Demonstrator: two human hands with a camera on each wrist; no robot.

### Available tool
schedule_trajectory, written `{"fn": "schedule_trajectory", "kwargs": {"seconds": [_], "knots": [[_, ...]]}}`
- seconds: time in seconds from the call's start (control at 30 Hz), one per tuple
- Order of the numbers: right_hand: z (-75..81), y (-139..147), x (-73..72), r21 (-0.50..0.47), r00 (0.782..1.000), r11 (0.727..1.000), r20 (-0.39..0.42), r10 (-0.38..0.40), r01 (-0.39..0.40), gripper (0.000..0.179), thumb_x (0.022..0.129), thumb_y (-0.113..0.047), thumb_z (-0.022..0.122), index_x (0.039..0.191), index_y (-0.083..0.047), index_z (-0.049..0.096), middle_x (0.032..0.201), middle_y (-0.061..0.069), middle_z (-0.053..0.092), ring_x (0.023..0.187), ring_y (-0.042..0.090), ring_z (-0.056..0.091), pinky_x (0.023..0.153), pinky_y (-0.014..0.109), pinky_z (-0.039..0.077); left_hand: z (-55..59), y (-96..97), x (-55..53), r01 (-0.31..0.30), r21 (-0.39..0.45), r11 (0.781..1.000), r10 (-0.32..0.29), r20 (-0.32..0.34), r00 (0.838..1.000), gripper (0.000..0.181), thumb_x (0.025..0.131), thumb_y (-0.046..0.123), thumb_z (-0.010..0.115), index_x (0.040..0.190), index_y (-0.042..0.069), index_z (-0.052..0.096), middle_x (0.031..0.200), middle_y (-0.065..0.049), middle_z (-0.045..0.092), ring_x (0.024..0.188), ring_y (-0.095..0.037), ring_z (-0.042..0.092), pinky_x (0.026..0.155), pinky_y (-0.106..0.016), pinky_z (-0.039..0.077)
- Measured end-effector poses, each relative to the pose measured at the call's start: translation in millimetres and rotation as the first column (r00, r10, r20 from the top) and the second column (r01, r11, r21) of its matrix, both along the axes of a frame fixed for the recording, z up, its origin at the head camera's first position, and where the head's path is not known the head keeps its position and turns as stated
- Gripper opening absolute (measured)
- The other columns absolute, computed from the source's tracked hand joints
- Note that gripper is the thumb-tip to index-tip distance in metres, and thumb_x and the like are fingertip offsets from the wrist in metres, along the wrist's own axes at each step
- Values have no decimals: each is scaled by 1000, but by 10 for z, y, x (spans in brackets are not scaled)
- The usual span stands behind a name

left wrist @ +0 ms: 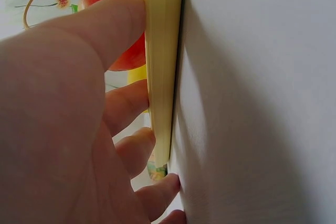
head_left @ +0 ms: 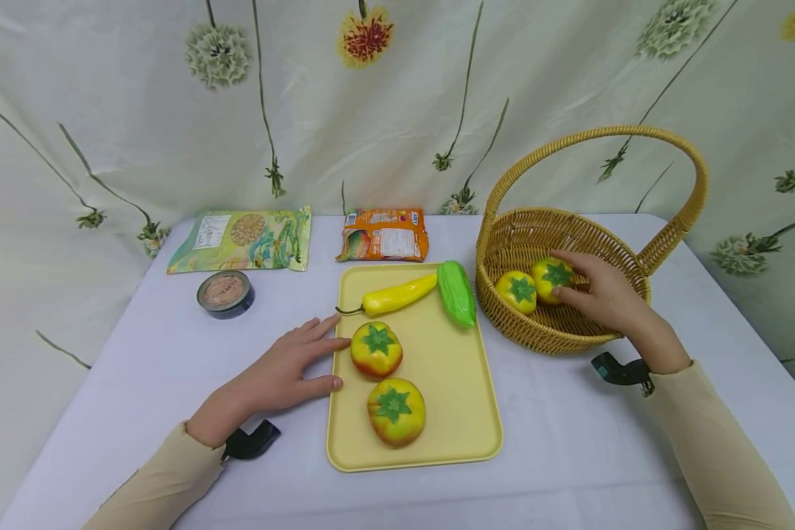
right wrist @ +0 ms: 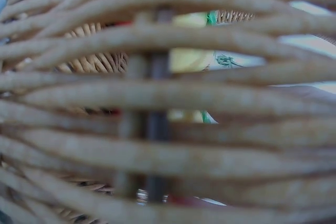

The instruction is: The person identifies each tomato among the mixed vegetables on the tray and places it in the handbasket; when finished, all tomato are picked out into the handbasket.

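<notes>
Inside the wicker basket [head_left: 536, 335], my right hand [head_left: 599, 291] holds a yellow persimmon [head_left: 547, 274] with a green star-shaped calyx, thumb and fingers about its side. Another persimmon [head_left: 511, 287] lies just left of it in the basket. My left hand [head_left: 285, 368] has its fingers spread, tips at the left rim of a pale yellow tray [head_left: 450, 397]. In the left wrist view, the thumb [left wrist: 118, 22] touches that rim. On the tray are two more persimmons, an upper one [head_left: 371, 358] and a lower one [head_left: 397, 428]. Basket weave covers most of the right wrist view.
A yellow chili pepper [head_left: 400, 296] and a green vegetable [head_left: 457, 294] lie at the tray's far end. Behind stand an orange packet [head_left: 384, 234] and a green bag [head_left: 278, 239], with a round can [head_left: 225, 294] before the bag. The basket's tall handle [head_left: 596, 134] arches over it.
</notes>
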State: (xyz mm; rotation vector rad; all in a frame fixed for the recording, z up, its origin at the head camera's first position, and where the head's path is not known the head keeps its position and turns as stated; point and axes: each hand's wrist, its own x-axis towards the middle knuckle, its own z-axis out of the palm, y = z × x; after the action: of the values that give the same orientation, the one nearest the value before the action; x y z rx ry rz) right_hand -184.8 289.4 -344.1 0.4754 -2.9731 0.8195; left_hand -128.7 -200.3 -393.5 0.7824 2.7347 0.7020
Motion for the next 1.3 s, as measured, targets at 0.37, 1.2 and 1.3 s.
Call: {"fn": "schedule_trajectory", "kwargs": {"seconds": [0.37, 1.2, 1.3], "knots": [[192, -226, 147, 23, 995, 1000, -103, 15, -13, 58, 95, -14, 71, 148, -3, 49, 153, 29, 46, 142, 51, 40, 111, 72, 35, 5, 5, 7, -4, -8, 1000, 4, 4, 1000, 60, 93, 45, 71, 145, 17, 58, 168, -13, 31, 153, -51, 25, 118, -73, 24], [105, -1607, 238, -15, 857, 857, -28, 514, -514, 44, 96, -22, 70, 137, -10, 62, 152, 24, 50, 140, 40, 50, 111, 58, 46, 21, 6, 11, -3, 6, 1000, 3, 7, 1000, 60, 93, 43, 71, 145, 16, 58, 167, -14, 32, 153, -51, 24, 119, -73, 23], [52, -1730, 221, -37, 831, 830, -33, 555, -556, 38, 96, -21, 70, 131, -8, 65, 149, 23, 53, 141, 39, 50, 113, 55, 45, 24, 3, 12, -1, 3, 1000, 1, 7, 1000, 60, 93, 44, 71, 145, 16, 58, 167, -13, 32, 153, -51, 24, 119, -73, 23]]}}
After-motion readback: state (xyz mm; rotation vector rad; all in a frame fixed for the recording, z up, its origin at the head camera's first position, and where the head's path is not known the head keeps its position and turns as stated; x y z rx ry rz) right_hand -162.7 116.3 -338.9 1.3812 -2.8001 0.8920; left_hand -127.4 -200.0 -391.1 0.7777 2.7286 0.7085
